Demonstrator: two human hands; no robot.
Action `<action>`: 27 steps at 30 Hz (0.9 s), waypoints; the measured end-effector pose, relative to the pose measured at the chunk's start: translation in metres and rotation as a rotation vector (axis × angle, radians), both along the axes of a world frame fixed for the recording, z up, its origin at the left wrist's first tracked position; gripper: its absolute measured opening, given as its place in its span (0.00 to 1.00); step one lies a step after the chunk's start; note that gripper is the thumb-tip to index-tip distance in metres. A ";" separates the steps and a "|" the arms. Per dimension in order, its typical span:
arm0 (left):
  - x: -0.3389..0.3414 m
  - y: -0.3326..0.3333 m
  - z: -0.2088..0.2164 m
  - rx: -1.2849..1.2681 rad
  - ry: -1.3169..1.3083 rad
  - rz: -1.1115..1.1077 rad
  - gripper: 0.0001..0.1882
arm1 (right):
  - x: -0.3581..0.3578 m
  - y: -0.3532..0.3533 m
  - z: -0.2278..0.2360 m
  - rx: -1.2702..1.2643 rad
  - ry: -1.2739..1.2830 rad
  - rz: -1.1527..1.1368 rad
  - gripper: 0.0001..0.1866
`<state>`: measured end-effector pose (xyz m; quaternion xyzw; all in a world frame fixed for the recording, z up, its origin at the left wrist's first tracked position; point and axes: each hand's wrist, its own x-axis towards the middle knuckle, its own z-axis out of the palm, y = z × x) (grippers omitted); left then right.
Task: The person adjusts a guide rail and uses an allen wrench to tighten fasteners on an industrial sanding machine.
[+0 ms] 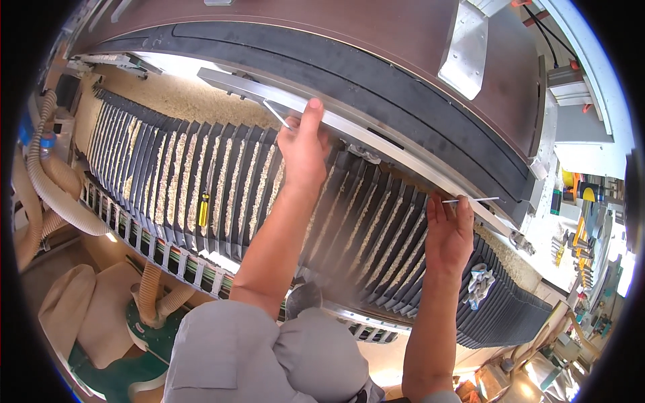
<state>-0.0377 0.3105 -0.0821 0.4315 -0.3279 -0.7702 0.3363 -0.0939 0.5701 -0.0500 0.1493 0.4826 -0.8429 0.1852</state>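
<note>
A long silver metal rail [403, 159] runs slantwise below the machine's black edge strip. My left hand [306, 148] is closed at the rail's underside, its thumb up against the rail's face. From its curled fingers a thin metal rod [274, 112] sticks out to the upper left. Farther right and lower, my right hand [449, 235] pinches another thin metal rod [482, 199] between thumb and fingers, close to the rail's right part. Whether either rod has a bent end is hidden by the fingers. Beneath both arms spread the black bellows folds [228, 181], filled with wood shavings.
A yellow-and-black screwdriver [203, 210] lies on the bellows. A crumpled grey-white rag [480, 285] rests on its right part. Ribbed hoses [50, 174] hang at the left, above a green dust-collector unit [144, 336]. A cable chain [171, 262] borders the bellows. Clamps and tools [581, 235] lie at right.
</note>
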 end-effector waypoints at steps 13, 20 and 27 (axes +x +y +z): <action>0.048 0.108 -0.027 -0.086 0.049 -0.485 0.21 | 0.083 -0.001 0.029 0.392 0.204 0.202 0.04; 0.041 0.111 -0.015 -0.121 0.196 -0.654 0.23 | 0.065 -0.007 -0.004 0.596 0.075 0.404 0.08; 0.056 0.102 -0.008 -0.196 0.051 -0.722 0.19 | 0.070 -0.029 -0.001 0.823 0.350 0.322 0.10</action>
